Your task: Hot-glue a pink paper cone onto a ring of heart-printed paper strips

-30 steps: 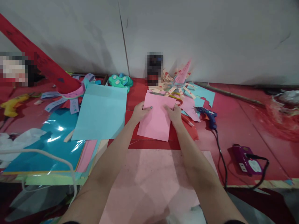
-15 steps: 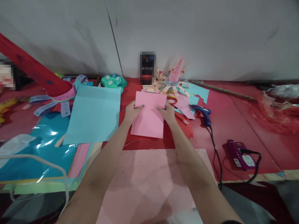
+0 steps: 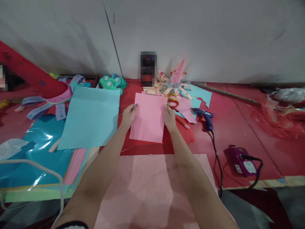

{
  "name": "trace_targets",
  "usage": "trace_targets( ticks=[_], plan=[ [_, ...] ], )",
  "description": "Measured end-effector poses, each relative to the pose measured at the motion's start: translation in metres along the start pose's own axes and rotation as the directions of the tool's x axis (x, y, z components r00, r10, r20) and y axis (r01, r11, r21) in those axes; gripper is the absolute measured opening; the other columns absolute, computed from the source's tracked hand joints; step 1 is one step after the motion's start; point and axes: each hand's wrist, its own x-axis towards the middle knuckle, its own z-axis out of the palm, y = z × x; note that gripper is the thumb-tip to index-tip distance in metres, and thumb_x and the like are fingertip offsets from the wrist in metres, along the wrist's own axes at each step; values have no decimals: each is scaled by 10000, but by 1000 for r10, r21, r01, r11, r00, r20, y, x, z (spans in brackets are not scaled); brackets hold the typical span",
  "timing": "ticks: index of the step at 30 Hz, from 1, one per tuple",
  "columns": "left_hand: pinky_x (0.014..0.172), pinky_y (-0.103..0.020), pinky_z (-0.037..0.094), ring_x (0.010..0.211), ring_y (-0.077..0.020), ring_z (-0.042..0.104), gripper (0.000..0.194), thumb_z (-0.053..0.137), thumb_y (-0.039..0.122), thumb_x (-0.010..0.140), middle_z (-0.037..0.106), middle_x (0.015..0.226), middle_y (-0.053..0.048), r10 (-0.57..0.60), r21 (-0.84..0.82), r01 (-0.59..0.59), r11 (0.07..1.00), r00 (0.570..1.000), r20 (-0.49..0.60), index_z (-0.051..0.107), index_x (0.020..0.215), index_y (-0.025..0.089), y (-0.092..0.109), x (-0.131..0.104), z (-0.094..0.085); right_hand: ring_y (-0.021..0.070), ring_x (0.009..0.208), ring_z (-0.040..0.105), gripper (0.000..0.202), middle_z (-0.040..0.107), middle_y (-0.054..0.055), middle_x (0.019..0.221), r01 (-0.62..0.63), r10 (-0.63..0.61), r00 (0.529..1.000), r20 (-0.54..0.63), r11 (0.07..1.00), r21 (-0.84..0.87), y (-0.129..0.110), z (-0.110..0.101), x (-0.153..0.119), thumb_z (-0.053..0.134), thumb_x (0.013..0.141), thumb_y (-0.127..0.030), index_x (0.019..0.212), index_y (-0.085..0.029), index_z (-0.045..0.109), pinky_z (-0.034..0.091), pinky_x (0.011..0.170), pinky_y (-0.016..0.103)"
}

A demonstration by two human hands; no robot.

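Observation:
A small pink sheet of paper [image 3: 149, 119] is held upright-lengthwise above the red table by both side edges. My left hand [image 3: 130, 115] is closed on its left edge, the thumb at the rim. On the opposite edge my right hand [image 3: 169, 117] pinches the paper, with its fingertips partly hidden. Just left of my left hand lies a large light-blue sheet [image 3: 91, 119]. Scissors with red and yellow handles [image 3: 173, 101] lie behind my right hand, and a red pen [image 3: 183, 121] is beside it.
A blue glue gun [image 3: 205, 117] is wired to a purple power socket [image 3: 243, 162] at right. Behind stands a pink paper cone [image 3: 178, 73] with radiating strips. Green cut-outs [image 3: 111, 82] lie at the back. A large pale-pink sheet [image 3: 147, 187] covers the front. Red netting [image 3: 274, 117] lies far right.
My hands have slid outward from the face of the pink sheet to its side edges, and the thumbs no longer lie across it. The view has shifted slightly.

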Motion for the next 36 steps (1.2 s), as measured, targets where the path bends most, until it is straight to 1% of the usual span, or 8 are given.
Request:
trace_targets(
  ticks=[7,11,15,20,24,29,33,36],
  plan=[
    [491,-227,225,506,-85,261,340,499,276,802,257,536,47,10,-26,-10,1000,1000,15,298,542,185,0,-1,0,85,629,366,364,402,-21,643,47,-48,997,-56,999,-16,-6,-3,1,466,795,-512,666,-172,466,355,600,204],
    [488,-223,224,505,-83,252,344,487,278,813,247,536,45,-12,-5,12,1000,999,53,299,541,182,5,-3,-1,66,566,279,385,281,-45,596,36,-37,996,-86,999,-13,-6,-4,1,464,796,-502,611,-179,367,295,544,200],
    [491,-224,222,505,-82,240,337,476,274,807,239,545,44,-28,-9,29,1000,997,68,287,542,183,10,-4,1,65,572,284,418,271,-45,598,41,-44,994,-103,999,-32,-7,-4,1,460,776,-547,607,-182,349,300,543,201],
    [499,-232,214,508,-86,242,338,473,291,790,233,540,43,0,18,-2,1000,993,120,275,537,187,11,-2,4,76,550,323,440,257,-47,569,-18,19,979,-205,1000,9,-4,-3,5,488,753,-575,584,-196,338,338,532,213],
    [504,-237,208,513,-89,248,341,477,305,784,234,535,43,20,32,-26,999,987,161,277,534,186,10,-2,6,92,518,321,475,212,-47,547,-76,79,964,-254,997,22,7,0,11,368,790,-627,572,-217,268,335,495,235],
    [510,-239,213,515,-88,242,334,476,283,778,232,535,44,3,14,-5,1000,988,155,278,528,185,9,-1,8,79,511,281,492,234,-47,554,-25,9,969,-248,998,-62,13,-3,14,333,780,-656,586,-213,243,304,496,235],
    [515,-239,215,523,-91,243,328,473,287,778,233,548,41,2,20,-5,1000,989,145,279,535,185,8,-2,9,74,504,254,484,217,-52,538,-17,-15,964,-264,993,-117,1,-4,5,367,801,-611,565,-209,237,277,507,233],
    [518,-237,215,529,-94,253,327,478,311,775,236,551,40,20,27,-23,999,991,135,282,543,187,6,-3,9,88,499,251,491,207,-49,504,-42,-46,949,-310,962,-271,-7,-2,-7,339,838,-584,537,-213,224,255,522,245]
  ],
)
